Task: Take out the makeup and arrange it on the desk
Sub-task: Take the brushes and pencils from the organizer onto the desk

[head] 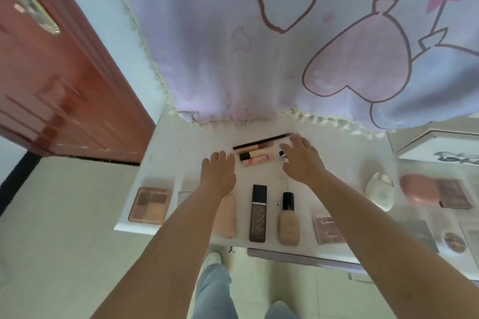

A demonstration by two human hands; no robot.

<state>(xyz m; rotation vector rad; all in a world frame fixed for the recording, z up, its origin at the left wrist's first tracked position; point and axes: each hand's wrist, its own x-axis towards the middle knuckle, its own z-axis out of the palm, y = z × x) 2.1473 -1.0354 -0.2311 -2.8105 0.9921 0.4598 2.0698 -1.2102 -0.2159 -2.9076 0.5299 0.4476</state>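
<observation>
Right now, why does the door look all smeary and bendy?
In the head view, the red door at the left edge is blurred and the wide lens bends it; the makeup in the middle, like the tall dark bottle, looks sharper, and the light is soft with no strong glare.

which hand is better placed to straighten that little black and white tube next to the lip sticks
Right. The right hand hovers open with its fingers right beside the small black-and-white tube. The left hand sits at the opposite end of the pink tubes, so it would have to cross over them.
</observation>
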